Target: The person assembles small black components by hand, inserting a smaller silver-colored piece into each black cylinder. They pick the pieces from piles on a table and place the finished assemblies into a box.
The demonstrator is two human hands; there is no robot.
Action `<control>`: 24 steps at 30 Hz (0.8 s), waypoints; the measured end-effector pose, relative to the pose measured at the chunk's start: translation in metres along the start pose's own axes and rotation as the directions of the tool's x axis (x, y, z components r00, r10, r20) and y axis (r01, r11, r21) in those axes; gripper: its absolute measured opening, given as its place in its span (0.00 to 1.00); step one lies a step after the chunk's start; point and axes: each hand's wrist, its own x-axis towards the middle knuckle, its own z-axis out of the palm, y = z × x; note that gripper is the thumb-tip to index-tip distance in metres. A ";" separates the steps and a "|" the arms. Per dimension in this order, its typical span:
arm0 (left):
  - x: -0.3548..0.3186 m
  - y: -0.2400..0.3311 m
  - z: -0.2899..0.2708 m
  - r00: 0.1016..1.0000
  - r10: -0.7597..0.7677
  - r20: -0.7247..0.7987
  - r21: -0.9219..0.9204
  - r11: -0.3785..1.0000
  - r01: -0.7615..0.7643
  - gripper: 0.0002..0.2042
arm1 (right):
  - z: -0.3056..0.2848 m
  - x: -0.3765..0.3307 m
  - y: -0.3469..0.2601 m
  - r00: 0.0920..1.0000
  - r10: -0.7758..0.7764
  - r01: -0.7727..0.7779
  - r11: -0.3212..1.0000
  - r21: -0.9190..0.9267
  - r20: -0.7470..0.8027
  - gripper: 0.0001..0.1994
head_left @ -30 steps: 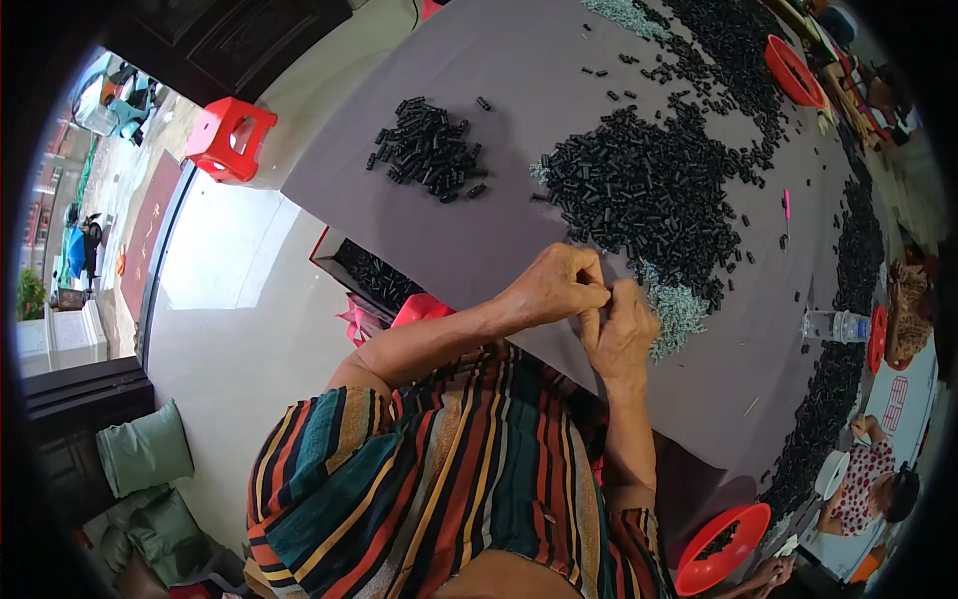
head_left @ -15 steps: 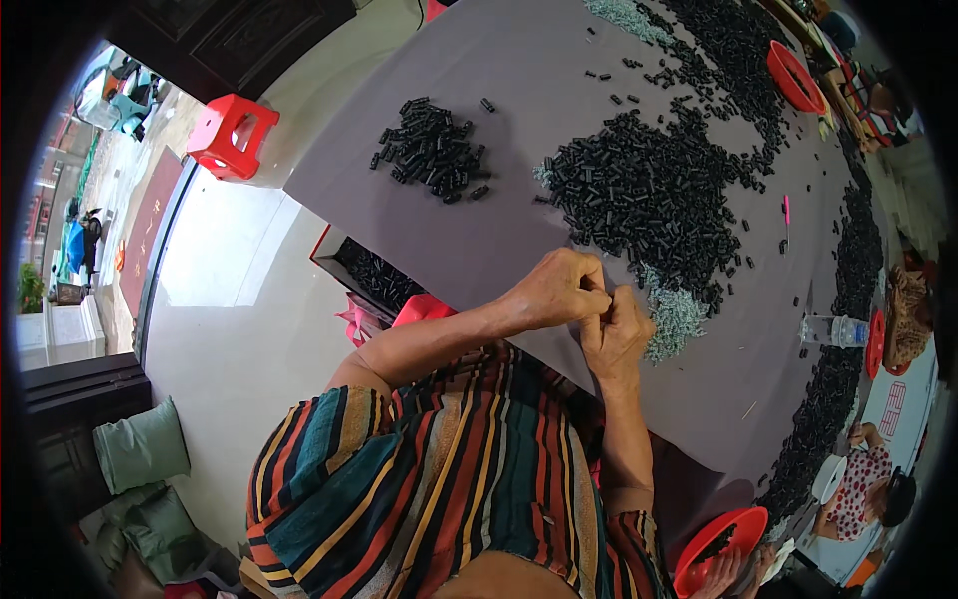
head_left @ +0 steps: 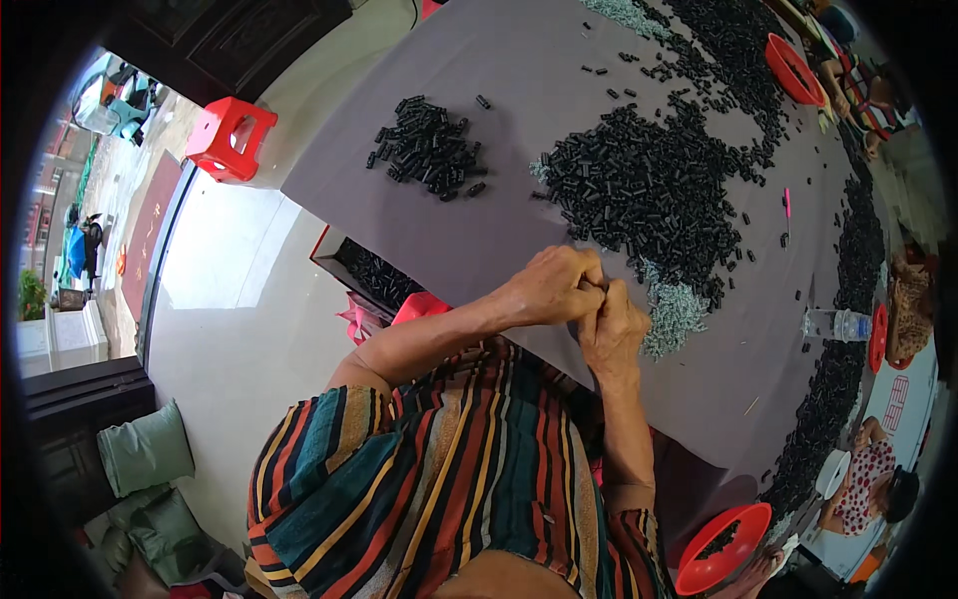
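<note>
Left hand (head_left: 552, 287) and right hand (head_left: 614, 334) meet near table (head_left: 469, 250) edge, fingers curled; whether gripping anything, I can't tell from here. Black cylinders (head_left: 639, 180) heaped just beyond, pale green bits (head_left: 677, 319) beside right hand. Cylinders look light, stiff, possibly slippery; best pinched mid-length.

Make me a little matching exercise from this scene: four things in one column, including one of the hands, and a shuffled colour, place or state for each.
Things:
1. Left hand
2. Stool
3. Bottle
4. Cylinders

Descriptions:
A. Clear
B. Black, heaped
C. Up against the right hand
D. Red

Pairs: 1-C, 2-D, 3-A, 4-B
</note>
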 end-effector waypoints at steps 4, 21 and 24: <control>0.005 0.001 -0.012 0.995 -0.089 0.054 -0.121 0.988 0.095 0.10 | -0.021 0.015 -0.005 0.990 0.043 -0.046 0.999 0.020 0.136 0.15; 0.003 0.014 -0.021 0.928 -0.056 0.370 -0.506 0.825 0.252 0.09 | -0.024 0.016 0.012 0.951 -0.260 0.279 0.955 0.102 -0.169 0.22; 0.001 0.015 -0.018 0.929 -0.093 0.358 -0.471 0.841 0.266 0.08 | -0.023 0.015 0.011 0.954 -0.255 0.272 0.957 0.098 -0.161 0.23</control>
